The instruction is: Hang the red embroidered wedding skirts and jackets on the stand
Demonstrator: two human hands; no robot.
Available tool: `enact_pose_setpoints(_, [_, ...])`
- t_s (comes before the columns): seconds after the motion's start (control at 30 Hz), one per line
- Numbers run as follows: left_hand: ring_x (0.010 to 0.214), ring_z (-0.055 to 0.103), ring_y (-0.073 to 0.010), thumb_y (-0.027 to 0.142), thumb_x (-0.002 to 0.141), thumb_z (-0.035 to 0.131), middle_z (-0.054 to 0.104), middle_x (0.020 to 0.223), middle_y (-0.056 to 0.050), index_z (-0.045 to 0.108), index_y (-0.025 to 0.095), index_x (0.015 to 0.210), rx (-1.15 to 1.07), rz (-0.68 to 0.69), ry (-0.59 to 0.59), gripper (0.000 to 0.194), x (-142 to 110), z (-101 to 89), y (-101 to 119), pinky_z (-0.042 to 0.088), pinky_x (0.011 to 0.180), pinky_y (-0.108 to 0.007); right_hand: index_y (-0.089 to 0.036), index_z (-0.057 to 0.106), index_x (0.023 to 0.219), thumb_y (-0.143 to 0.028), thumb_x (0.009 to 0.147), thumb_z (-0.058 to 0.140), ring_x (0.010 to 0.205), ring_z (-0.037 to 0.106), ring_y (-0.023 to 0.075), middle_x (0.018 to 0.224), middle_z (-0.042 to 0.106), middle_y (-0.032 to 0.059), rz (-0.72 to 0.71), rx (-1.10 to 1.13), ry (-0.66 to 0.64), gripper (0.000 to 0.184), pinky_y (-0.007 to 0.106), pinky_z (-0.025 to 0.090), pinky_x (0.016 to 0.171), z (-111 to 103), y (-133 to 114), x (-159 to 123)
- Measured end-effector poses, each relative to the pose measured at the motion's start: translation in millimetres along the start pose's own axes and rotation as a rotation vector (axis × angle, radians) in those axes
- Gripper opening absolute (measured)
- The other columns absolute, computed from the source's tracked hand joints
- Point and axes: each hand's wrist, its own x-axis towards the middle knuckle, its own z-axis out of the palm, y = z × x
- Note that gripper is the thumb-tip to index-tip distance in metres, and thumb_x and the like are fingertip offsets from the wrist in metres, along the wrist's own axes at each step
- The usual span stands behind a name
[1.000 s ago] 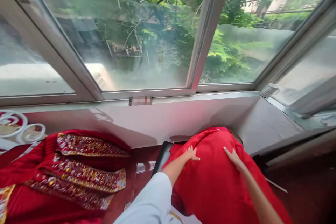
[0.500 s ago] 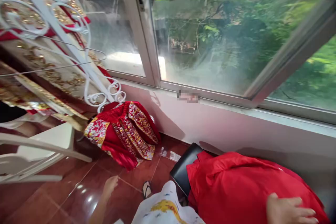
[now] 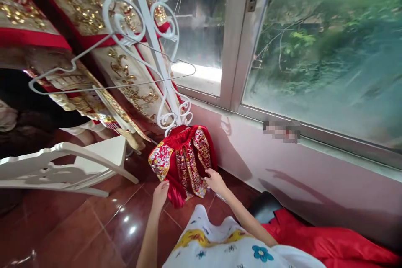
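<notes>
A red skirt [image 3: 190,161] with a gathered waist and gold and silver embroidery sits low against the wall at the foot of the white scrollwork stand [image 3: 157,56]. My left hand [image 3: 161,192] is near its lower left side, fingers loosely bent and holding nothing that I can see. Over on the skirt's right side, my right hand [image 3: 216,181] reaches out with thumb and fingers apart. Both hands overlap the skirt in view; whether they touch it I cannot tell. Red cloth [image 3: 326,238] lies over a black seat [image 3: 266,206] at the lower right.
A wire hanger [image 3: 125,88] hangs across the stand, before cream and gold sequined garments [image 3: 125,77]. On the left is a white chair [image 3: 102,155] on the red tiled floor [image 3: 106,213]. A pink wall [image 3: 238,142] runs under the window [image 3: 314,71].
My view has swung left. My right hand has left the red cloth and now reaches toward the embroidered skirt. The left hand has come up near the skirt too.
</notes>
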Motion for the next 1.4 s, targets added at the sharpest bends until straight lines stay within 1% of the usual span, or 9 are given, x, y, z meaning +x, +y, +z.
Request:
enact_pose_setpoints(0.17, [0.092,0.063,-0.0234,0.027,0.077,0.047,0.067,0.100,-0.014,0.061,0.011,0.100,-0.017,0.059,0.134,0.032,37.8,3.1,25.4,0.047,0.089,-0.036,-0.018,0.065,0.109,-0.017,0.076,0.053,0.092,0.065,0.0210,0.105,0.068,0.0087,-0.019,-0.034,-0.112,0.034,0.029,0.048,0.082,35.5,-37.3,45.9])
enact_pose_setpoints(0.27, [0.081,0.064,-0.0198,0.020,0.077,0.049,0.067,0.097,-0.012,0.060,0.012,0.106,-0.012,0.101,0.204,0.032,47.4,5.5,38.9,0.049,0.084,-0.036,-0.018,0.065,0.109,-0.016,0.077,0.052,0.096,0.064,0.0205,0.106,0.068,0.0085,-0.017,-0.057,-0.110,0.034,0.028,0.046,0.085,39.5,-45.4,75.5])
enact_pose_setpoints(0.4, [0.086,0.062,-0.0179,0.014,0.079,0.049,0.065,0.102,-0.010,0.059,0.015,0.112,-0.015,0.164,0.256,0.034,64.6,12.7,58.7,0.046,0.089,-0.035,-0.019,0.065,0.106,-0.015,0.080,0.048,0.093,0.064,0.0165,0.097,0.070,0.0042,-0.045,-0.064,-0.070,0.032,0.024,0.045,0.085,37.7,-55.8,125.8])
enact_pose_setpoints(0.57, [0.084,0.061,-0.0168,0.019,0.081,0.057,0.065,0.094,-0.009,0.062,0.011,0.101,-0.057,0.104,0.247,0.022,110.7,47.2,77.7,0.047,0.085,-0.035,-0.016,0.063,0.107,-0.018,0.083,0.052,0.101,0.060,0.0176,0.108,0.065,0.0085,-0.043,-0.087,-0.001,0.026,0.030,0.044,0.090,42.8,-64.6,192.3])
enact_pose_setpoints(0.67, [0.095,0.059,-0.0189,0.029,0.084,0.058,0.061,0.103,-0.008,0.059,0.012,0.103,-0.113,0.001,0.302,0.026,136.9,69.3,78.7,0.048,0.086,-0.041,-0.013,0.061,0.104,-0.026,0.083,0.059,0.097,0.060,0.0182,0.106,0.064,0.0089,-0.041,-0.086,-0.027,0.024,0.037,0.046,0.088,51.2,-62.4,215.0])
enact_pose_setpoints(0.83, [0.096,0.058,-0.0186,0.033,0.087,0.054,0.059,0.110,-0.009,0.056,0.013,0.110,-0.323,-0.112,0.377,0.030,157.8,90.3,66.8,0.050,0.083,-0.040,-0.012,0.060,0.096,-0.032,0.090,0.051,0.088,0.060,0.0146,0.096,0.063,0.0050,-0.042,-0.013,-0.097,0.023,0.036,0.050,0.081,50.1,-43.5,226.2])
enact_pose_setpoints(1.0, [0.093,0.060,-0.0180,0.034,0.089,0.052,0.059,0.108,-0.009,0.055,0.013,0.112,-0.584,-0.146,0.396,0.032,150.5,115.7,53.0,0.052,0.079,-0.038,-0.012,0.060,0.093,-0.035,0.090,0.052,0.068,0.058,0.0095,0.082,0.061,0.0013,-0.002,0.136,-0.265,0.024,0.027,0.051,0.064,39.9,-24.3,230.8])
enact_pose_setpoints(1.2, [0.095,0.063,-0.0160,0.017,0.078,0.061,0.062,0.113,-0.010,0.048,0.017,0.113,-0.750,-0.090,0.374,0.037,143.6,146.5,52.9,0.051,0.082,-0.029,-0.011,0.059,0.092,-0.034,0.089,0.053,0.063,0.055,0.0076,0.080,0.059,0.0007,0.125,0.335,-0.395,0.024,0.022,0.048,0.056,45.9,-18.2,228.2])
enact_pose_setpoints(1.4, [0.075,0.065,-0.0147,0.011,0.070,0.063,0.067,0.083,-0.004,0.041,0.018,0.112,-0.674,-0.092,0.427,0.048,146.9,153.7,48.6,0.050,0.076,-0.030,-0.011,0.058,0.090,-0.035,0.090,0.052,0.055,0.050,0.0051,0.073,0.057,-0.0014,0.200,0.446,-0.471,0.024,0.019,0.044,0.049,42.2,-16.1,225.9])
